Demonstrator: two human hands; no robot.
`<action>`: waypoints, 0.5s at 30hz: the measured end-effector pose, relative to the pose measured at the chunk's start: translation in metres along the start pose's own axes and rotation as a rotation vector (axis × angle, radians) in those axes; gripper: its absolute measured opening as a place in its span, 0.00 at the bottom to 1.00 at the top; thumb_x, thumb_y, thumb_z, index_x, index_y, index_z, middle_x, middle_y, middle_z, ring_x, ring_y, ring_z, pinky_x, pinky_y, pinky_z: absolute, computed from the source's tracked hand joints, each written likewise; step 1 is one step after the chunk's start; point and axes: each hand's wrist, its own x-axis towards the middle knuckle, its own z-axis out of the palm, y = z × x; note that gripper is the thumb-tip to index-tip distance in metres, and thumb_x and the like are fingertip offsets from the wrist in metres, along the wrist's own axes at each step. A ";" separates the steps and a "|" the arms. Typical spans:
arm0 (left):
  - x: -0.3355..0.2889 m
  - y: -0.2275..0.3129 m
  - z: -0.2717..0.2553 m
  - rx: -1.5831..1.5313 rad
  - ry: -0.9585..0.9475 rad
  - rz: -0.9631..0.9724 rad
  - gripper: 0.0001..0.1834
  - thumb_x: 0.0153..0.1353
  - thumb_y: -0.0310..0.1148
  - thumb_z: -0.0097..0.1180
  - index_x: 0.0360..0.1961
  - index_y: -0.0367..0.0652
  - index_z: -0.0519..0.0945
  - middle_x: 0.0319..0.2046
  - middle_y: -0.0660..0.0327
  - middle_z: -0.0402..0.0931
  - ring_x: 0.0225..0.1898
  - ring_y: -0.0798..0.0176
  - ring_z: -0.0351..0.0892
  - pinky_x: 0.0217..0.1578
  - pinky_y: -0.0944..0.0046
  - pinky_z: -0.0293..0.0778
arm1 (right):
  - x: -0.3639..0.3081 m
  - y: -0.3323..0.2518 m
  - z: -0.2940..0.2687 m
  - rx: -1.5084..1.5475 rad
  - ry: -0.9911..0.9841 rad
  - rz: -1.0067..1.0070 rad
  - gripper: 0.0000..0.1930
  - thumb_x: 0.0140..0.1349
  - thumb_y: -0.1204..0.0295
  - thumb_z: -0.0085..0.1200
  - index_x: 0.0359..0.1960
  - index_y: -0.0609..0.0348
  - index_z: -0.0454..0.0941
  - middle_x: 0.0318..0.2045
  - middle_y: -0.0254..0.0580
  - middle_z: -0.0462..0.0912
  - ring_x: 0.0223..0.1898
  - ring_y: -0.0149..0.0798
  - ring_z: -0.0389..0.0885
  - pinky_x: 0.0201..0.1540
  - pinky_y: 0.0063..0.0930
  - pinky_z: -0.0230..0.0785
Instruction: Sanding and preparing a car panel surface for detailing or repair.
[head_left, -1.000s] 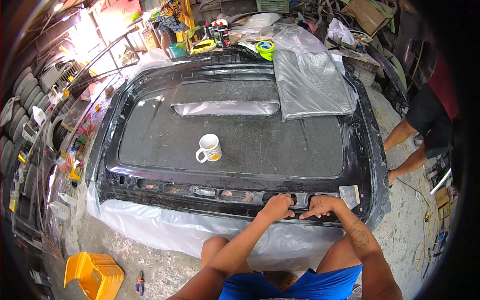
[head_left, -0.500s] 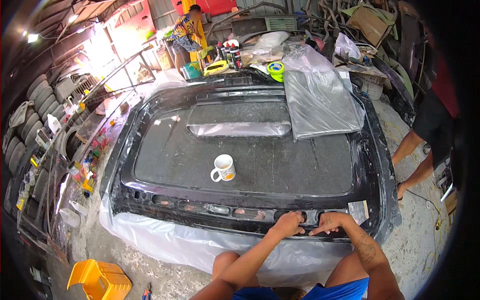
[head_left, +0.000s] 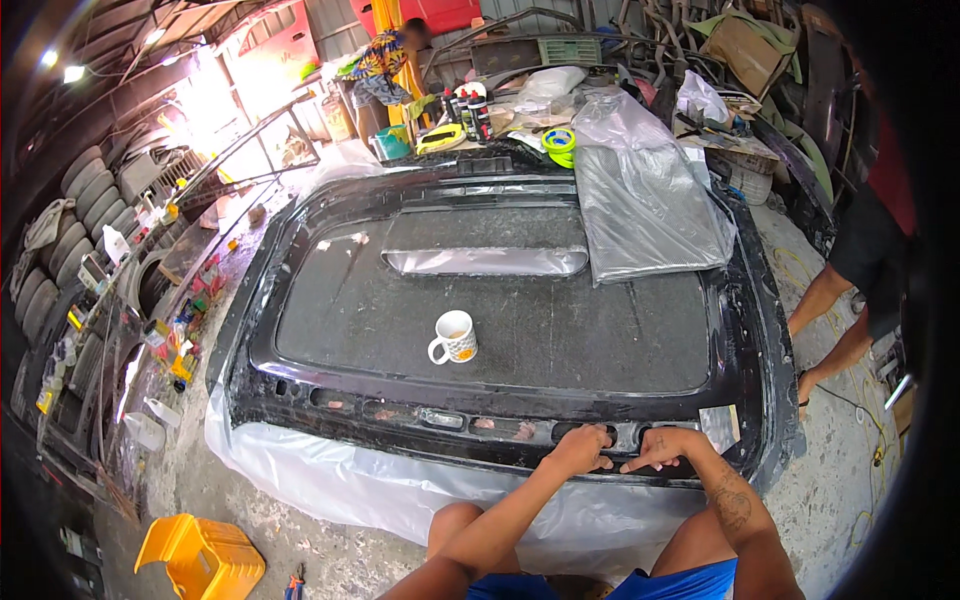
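A large black moulded car panel (head_left: 380, 316) lies in front of me, with a row of oblong openings along its near edge. My left hand (head_left: 583, 449) is curled at one opening near the right, fingers over its rim and thumb towards the near edge. Close beside it, my right hand (head_left: 664, 448) grips the same strip, fingers bent at the neighbouring opening and one digit pointing left along the edge. What the fingertips touch underneath is hidden. A small grey sheet (head_left: 720, 428), perhaps sandpaper, lies by my right wrist. A white mug (head_left: 455, 337) with a drink in it stands on the panel.
Folded plastic sheeting (head_left: 650, 215) covers the panel's far right. Green tape rolls (head_left: 559, 146) and several bottles (head_left: 473, 112) stand behind. A yellow crate (head_left: 205, 560) sits on the floor at lower left. One person (head_left: 380, 70) bends at the back; another's legs (head_left: 835, 320) show at right.
The view has shifted slightly, so the panel and mug appear a little to the right. Both hands keep almost the same place. The person at the back leans further forward.
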 end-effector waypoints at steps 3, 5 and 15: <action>0.001 0.002 -0.001 -0.001 -0.051 -0.055 0.22 0.45 0.37 0.74 0.40 0.37 0.85 0.42 0.51 0.80 0.49 0.44 0.79 0.49 0.50 0.76 | -0.003 -0.002 -0.001 0.001 0.011 0.011 0.38 0.50 0.31 0.61 0.09 0.58 0.73 0.07 0.32 0.68 0.10 0.31 0.70 0.16 0.25 0.63; 0.001 0.003 0.000 0.015 -0.037 -0.045 0.22 0.44 0.37 0.75 0.40 0.38 0.85 0.43 0.52 0.80 0.49 0.44 0.79 0.49 0.51 0.76 | -0.002 -0.002 -0.001 0.014 0.001 0.028 0.38 0.51 0.32 0.61 0.09 0.58 0.73 0.07 0.32 0.67 0.10 0.30 0.70 0.17 0.26 0.63; 0.000 -0.002 0.004 -0.003 0.005 -0.006 0.22 0.44 0.38 0.75 0.39 0.38 0.85 0.42 0.51 0.80 0.48 0.44 0.80 0.49 0.51 0.76 | -0.004 -0.005 -0.001 0.003 0.016 0.036 0.37 0.51 0.33 0.62 0.09 0.58 0.73 0.07 0.32 0.66 0.10 0.30 0.69 0.17 0.26 0.63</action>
